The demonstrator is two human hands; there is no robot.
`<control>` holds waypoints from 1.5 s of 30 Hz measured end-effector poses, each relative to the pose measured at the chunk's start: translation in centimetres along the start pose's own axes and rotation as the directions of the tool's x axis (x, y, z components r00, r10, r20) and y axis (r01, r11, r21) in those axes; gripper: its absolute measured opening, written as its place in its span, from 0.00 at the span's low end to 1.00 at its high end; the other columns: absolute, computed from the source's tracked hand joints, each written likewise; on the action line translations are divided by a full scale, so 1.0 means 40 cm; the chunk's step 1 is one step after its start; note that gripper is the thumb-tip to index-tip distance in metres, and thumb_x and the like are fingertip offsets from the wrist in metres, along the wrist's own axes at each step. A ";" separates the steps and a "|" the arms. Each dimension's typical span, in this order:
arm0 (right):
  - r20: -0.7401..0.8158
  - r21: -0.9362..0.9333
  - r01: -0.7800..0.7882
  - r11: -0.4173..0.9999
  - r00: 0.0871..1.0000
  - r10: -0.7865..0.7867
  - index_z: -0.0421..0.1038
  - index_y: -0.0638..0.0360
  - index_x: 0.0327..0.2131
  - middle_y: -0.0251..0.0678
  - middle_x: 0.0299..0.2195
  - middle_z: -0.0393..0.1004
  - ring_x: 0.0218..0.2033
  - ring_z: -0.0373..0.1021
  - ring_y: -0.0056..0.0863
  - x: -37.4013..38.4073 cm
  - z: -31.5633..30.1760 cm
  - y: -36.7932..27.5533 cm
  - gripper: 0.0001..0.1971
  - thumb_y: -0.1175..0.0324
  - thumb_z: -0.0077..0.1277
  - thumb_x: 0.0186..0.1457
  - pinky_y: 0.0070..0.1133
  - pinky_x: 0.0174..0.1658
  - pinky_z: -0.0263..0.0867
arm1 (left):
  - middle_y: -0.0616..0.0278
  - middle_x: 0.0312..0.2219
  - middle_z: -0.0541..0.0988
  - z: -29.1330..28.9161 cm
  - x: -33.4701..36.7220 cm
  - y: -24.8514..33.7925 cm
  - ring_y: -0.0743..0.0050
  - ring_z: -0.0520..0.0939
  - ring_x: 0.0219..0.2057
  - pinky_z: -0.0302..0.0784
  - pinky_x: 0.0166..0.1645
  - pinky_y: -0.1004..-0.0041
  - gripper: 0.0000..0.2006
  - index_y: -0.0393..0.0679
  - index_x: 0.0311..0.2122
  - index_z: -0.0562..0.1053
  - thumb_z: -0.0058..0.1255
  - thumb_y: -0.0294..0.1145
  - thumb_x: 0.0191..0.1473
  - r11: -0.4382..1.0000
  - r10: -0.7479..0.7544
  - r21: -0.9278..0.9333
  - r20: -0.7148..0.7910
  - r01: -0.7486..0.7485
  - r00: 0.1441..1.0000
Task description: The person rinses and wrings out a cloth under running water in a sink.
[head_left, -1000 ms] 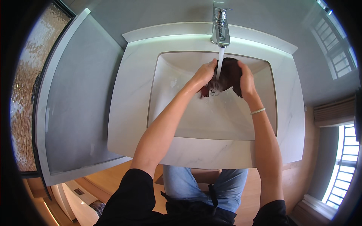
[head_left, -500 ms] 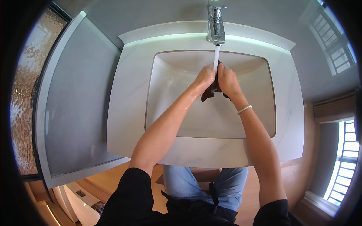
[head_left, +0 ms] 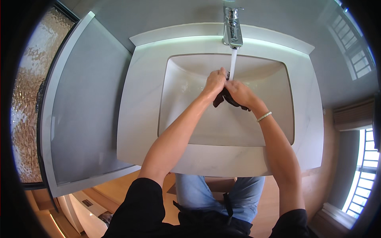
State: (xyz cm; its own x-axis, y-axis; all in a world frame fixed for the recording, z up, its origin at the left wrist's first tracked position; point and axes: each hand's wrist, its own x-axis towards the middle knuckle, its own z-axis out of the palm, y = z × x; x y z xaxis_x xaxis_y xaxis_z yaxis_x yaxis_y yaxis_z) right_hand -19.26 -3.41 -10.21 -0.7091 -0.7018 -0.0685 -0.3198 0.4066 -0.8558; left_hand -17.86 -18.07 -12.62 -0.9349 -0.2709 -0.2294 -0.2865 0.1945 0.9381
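head view: grey wall (head_left: pixel 278 20) stands behind the pale marbled countertop (head_left: pixel 133 127), whose raised back ledge follows the wall. a framed grey panel (head_left: pixel 89 99) stands along the countertop's left side; on the right, a barred window (head_left: pixel 363 170) sits well apart from the work.

the rectangular white basin (head_left: pixel 234 129) is set into the countertop, with a visible rim line. my left forearm covers its front left corner; my right forearm crosses the front edge just inside the right corner. a wide span of basin floor lies between my hands and the front edge. side clearance is broad: both side walls are well apart from my hands. the back edge is nearer than the front.

my left hand (head_left: pixel 216 82) is closed, fingers curled around a bunched dark brown cloth (head_left: pixel 219 100). my right hand (head_left: pixel 240 92) is likewise closed on it, knuckles up; its fingertips are hidden. the cloth is inside the basin, below the rear rim, with loose ends hanging under both hands.

chrome tap (head_left: pixel 233 29): mounted at the back. its water stream (head_left: pixel 233 63) falls just beside my hands; the exact contact point cannot be told. a pale bracelet (head_left: pixel 264 116) circles my right wrist.
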 end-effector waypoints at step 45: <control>-0.403 0.070 -0.195 0.978 0.892 0.207 0.70 0.70 0.28 0.48 0.21 0.72 0.24 0.69 0.34 -0.015 -0.105 -0.032 0.20 0.57 0.47 0.56 0.29 0.32 0.65 | 0.45 0.33 0.78 -0.096 0.012 0.044 0.56 0.78 0.34 0.71 0.40 0.65 0.20 0.33 0.39 0.74 0.42 0.44 0.61 0.832 0.364 0.374 0.193 -0.411 0.911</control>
State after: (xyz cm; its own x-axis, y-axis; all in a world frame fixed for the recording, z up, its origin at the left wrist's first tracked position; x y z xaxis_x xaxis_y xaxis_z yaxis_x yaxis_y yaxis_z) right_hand -21.05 -1.07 -6.91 -0.9515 -0.3060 -0.0317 -0.1303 0.4941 -0.8596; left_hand -18.00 -21.48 -10.08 -0.9966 0.0057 0.0823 0.0677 0.6253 0.7774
